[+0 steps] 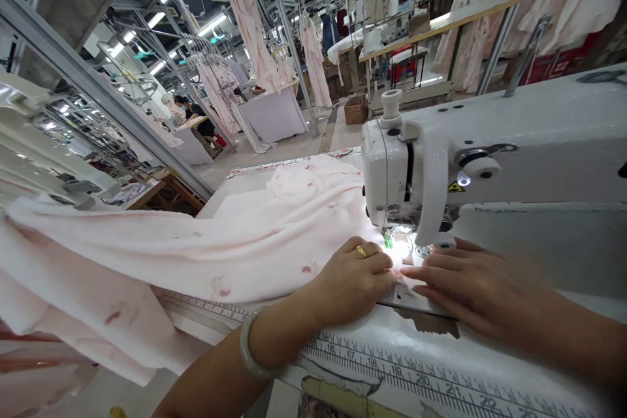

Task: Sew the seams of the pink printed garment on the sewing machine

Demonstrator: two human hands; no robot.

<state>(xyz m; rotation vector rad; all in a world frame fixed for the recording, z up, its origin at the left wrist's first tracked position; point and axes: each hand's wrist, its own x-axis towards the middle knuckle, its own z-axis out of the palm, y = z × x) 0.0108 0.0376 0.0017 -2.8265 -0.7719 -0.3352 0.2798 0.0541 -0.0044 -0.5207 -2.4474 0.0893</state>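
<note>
A pale pink fabric [274,235] with small darker pink marks lies across the left of the sewing table and hangs off its left end. Its right edge runs under the needle area of a white sewing machine [386,170], lit by a bright lamp. My left hand [355,277], with a ring and a bangle, is closed on the fabric edge just in front of the presser foot [388,239]. Stretched out flat, my right hand [470,281] rests on the machine bed, its fingertips close to the fabric edge at the needle.
A ruler strip [392,366] runs along the table's front edge. The machine arm fills the right side. Beyond stand a cardboard box [356,110], a wooden-edged table [441,27] and hanging pink garments [252,26]. A person [196,114] works far off at the left.
</note>
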